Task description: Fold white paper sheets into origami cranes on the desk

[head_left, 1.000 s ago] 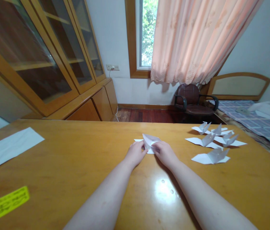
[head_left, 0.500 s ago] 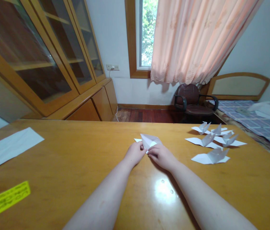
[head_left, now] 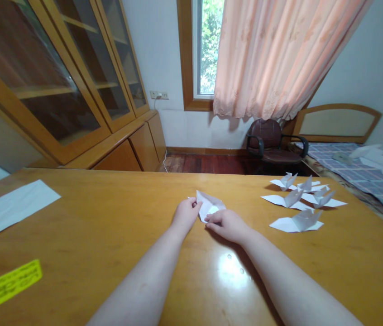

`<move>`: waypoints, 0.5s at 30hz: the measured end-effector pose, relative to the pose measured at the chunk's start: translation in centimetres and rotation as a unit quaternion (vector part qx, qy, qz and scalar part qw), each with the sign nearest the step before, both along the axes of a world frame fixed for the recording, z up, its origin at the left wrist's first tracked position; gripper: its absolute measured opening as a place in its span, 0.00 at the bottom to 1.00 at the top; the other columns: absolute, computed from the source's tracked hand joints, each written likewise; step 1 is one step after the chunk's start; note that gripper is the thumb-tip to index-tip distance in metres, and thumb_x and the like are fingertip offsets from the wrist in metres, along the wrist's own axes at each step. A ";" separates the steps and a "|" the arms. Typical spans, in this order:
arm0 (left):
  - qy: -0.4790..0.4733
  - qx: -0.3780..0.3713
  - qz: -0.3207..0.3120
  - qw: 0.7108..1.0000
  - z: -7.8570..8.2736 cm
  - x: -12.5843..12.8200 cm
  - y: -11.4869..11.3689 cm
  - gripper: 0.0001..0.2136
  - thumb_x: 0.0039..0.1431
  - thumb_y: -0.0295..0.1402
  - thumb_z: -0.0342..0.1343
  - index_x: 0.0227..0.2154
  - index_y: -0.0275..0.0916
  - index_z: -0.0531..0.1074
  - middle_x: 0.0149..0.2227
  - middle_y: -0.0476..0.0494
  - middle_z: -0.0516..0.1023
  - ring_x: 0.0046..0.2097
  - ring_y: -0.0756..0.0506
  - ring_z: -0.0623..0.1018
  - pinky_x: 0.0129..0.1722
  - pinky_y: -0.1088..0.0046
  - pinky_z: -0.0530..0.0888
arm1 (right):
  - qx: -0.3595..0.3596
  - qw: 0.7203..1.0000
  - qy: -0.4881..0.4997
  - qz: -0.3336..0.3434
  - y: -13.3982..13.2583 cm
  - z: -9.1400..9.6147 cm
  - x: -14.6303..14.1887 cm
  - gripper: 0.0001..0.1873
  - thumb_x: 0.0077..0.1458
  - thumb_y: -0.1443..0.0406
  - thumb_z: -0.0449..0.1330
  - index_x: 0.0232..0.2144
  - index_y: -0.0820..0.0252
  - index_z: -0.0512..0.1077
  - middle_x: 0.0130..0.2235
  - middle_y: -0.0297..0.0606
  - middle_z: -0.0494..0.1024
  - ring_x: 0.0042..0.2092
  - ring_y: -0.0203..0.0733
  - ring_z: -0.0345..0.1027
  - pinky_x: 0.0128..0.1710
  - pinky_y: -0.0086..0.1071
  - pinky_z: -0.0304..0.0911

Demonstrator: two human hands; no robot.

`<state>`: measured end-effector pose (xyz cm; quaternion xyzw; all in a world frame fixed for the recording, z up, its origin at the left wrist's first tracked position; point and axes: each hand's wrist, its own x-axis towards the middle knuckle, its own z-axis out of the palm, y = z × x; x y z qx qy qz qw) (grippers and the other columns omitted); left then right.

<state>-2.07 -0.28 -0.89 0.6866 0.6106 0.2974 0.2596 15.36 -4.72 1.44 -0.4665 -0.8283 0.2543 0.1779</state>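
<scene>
A partly folded white paper (head_left: 208, 203) stands near the far edge of the wooden table (head_left: 117, 226), between my hands. My left hand (head_left: 185, 212) pinches its left side between thumb and fingers. At its lower right, my right hand (head_left: 228, 223) rests with fingertips on the paper's near edge; the fingers are bent and partly stretched forward. Whether the right thumb grips the paper from below is hidden. To the right stand several folded white paper birds with spread wings, the nearest paper bird (head_left: 298, 222) lying closest to my right arm.
A flat white paper strip (head_left: 13, 209) lies at the table's left, and a yellow label with dark writing (head_left: 8, 287) is nearer to me. Beyond the table are a glass-door cabinet (head_left: 110, 122), an armchair (head_left: 268, 140) and a bed (head_left: 354, 158).
My hands have moved slightly apart. The left one has shifted left and up along the paper, and the right one has slid a little down, showing more of the paper's inner face.
</scene>
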 end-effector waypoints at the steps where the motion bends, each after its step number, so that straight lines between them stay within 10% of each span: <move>1: -0.012 0.001 0.013 1.000 0.0 -0.1 0.1 0.14 0.54 0.40 0.48 0.22 0.37 0.70 0.21 0.50 0.71 0.24 0.50 0.68 0.23 0.76 0.59 | 0.001 1.000 -0.002 0.004 0.0 0.0 0.0 0.10 0.52 0.61 0.56 0.31 0.53 0.77 0.38 0.35 0.79 0.40 0.41 0.72 0.40 0.30 0.63; 15: -0.151 0.006 0.081 0.985 1.0 -0.5 0.1 0.14 0.55 0.40 0.49 0.36 0.37 0.73 0.35 0.43 0.78 0.37 0.46 0.76 0.36 0.74 0.70 | 0.027 0.999 -0.025 0.021 -0.3 0.1 0.0 0.11 0.53 0.59 0.55 0.32 0.52 0.77 0.38 0.35 0.79 0.40 0.40 0.72 0.40 0.29 0.62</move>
